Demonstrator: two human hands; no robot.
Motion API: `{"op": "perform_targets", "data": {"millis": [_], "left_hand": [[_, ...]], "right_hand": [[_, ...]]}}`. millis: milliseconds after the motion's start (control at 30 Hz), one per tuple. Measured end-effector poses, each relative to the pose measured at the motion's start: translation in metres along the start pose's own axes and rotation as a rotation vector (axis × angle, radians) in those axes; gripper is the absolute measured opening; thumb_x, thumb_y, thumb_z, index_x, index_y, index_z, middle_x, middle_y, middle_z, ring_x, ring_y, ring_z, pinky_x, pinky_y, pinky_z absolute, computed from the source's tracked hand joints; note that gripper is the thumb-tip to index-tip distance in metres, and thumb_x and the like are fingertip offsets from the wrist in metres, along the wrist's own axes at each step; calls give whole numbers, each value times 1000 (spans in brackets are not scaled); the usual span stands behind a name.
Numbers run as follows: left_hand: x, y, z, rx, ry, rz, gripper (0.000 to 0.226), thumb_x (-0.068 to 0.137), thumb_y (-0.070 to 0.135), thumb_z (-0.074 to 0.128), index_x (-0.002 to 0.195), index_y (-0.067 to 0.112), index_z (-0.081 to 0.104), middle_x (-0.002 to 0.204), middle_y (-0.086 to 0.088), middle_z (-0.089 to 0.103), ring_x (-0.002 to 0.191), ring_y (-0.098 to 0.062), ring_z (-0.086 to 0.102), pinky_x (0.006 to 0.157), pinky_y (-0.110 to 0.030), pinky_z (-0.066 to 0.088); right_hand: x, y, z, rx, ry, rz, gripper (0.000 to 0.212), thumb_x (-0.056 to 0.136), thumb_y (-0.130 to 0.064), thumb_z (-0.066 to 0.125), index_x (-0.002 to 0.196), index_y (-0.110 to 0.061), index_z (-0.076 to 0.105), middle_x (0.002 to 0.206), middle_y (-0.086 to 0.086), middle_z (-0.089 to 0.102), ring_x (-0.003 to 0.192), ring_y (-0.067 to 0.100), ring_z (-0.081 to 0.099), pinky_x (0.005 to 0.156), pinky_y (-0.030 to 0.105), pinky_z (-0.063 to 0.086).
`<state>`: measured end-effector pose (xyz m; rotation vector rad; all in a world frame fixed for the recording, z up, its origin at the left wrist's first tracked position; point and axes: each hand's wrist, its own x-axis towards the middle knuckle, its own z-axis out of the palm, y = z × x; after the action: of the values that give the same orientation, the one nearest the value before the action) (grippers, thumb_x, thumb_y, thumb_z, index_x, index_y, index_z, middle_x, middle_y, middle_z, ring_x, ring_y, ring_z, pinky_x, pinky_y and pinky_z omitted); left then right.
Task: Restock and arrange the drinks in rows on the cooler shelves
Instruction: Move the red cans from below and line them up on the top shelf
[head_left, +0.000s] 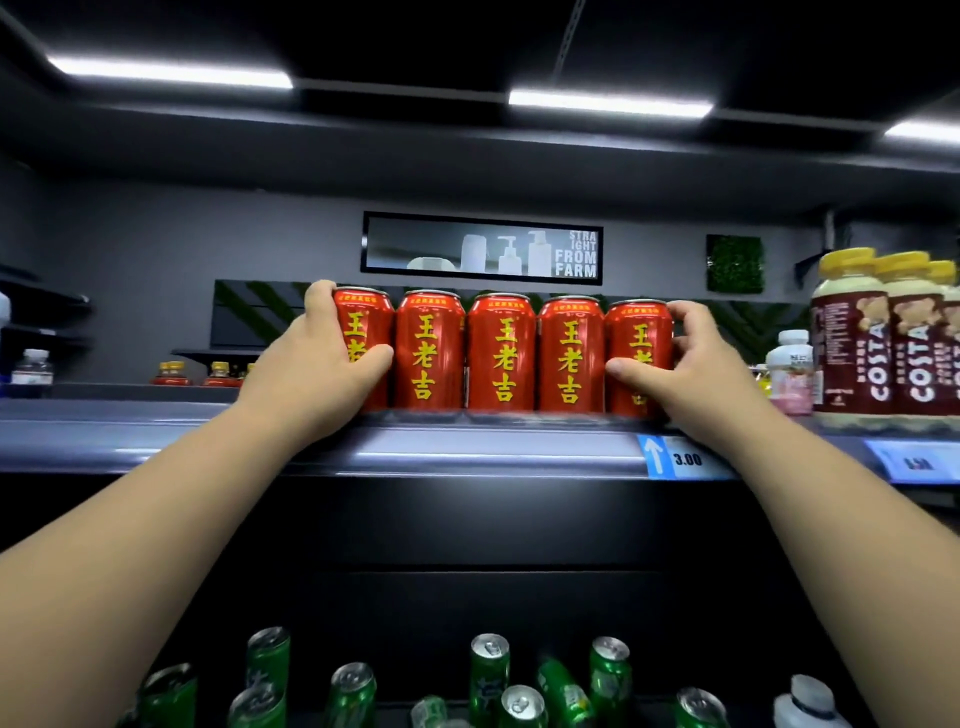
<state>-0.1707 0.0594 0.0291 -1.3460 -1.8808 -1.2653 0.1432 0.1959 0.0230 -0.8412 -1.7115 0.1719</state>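
Several red cans with yellow characters stand upright in one tight row at the front edge of the top cooler shelf (467, 447). My left hand (322, 364) grips the leftmost red can (370, 317), fingers behind it and thumb across its front. My right hand (685, 364) grips the rightmost red can (636, 332) the same way. The middle red cans (501, 353) sit pressed between the two end cans.
Brown Costa coffee bottles (878, 343) with yellow caps stand at the right of the same shelf, a small pink-and-white bottle (789, 371) beside them. Price tags (685, 458) hang on the shelf rail. Green cans (488, 670) stand loosely on the lower shelf, one tilted, with a white-capped bottle (808, 701).
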Motion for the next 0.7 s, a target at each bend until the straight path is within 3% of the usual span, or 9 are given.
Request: {"op": "perform_targets", "data": {"millis": [233, 700], "left_hand": [[0, 7, -4, 14, -26, -5, 74, 89, 53, 57, 144, 27, 14, 132, -17, 51, 106, -38, 57, 89, -49, 49], [-8, 53, 21, 5, -45, 15, 77, 91, 51, 56, 148, 22, 12, 133, -19, 50, 109, -40, 56, 88, -47, 46]], "right_hand": [[1, -1, -10, -51, -57, -9, 84, 66, -66, 78, 135, -38, 37, 117, -6, 61, 102, 18, 63, 89, 48, 56], [13, 34, -53, -101, -80, -17, 81, 64, -67, 78, 129, -39, 40, 116, -4, 62, 103, 17, 64, 92, 48, 55]]}}
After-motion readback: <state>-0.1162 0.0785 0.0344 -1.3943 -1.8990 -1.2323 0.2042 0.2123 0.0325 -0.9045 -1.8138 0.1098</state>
